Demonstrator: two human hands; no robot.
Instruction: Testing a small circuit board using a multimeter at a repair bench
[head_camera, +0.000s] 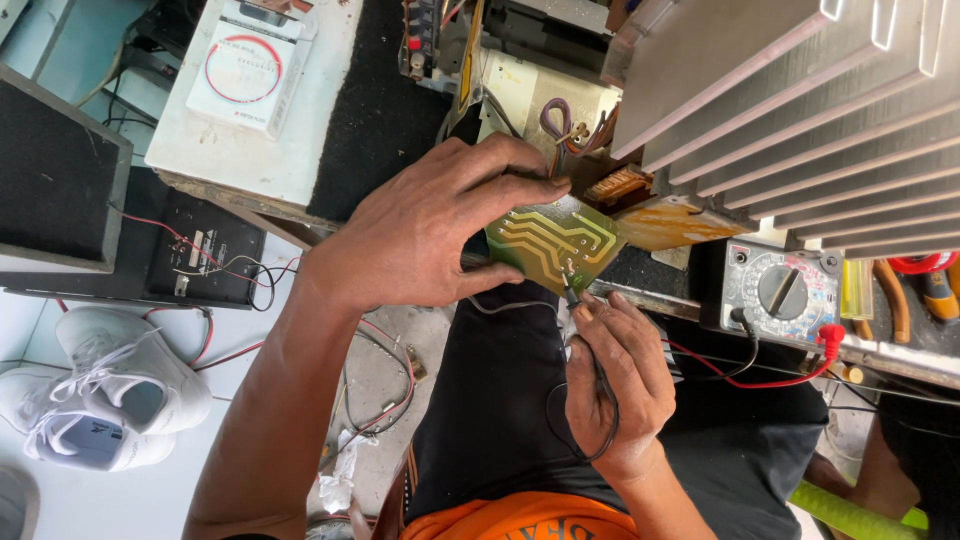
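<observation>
Your left hand (430, 235) has its grip closed on the green circuit board (550, 240), thumb under its lower edge and fingers over the top, tilting it up beside the finned heat sink (800, 110). Your right hand (615, 385) pinches a black test probe (570, 290), tip touching the board's copper traces. The multimeter (780, 290) lies on the table just right of it.
</observation>
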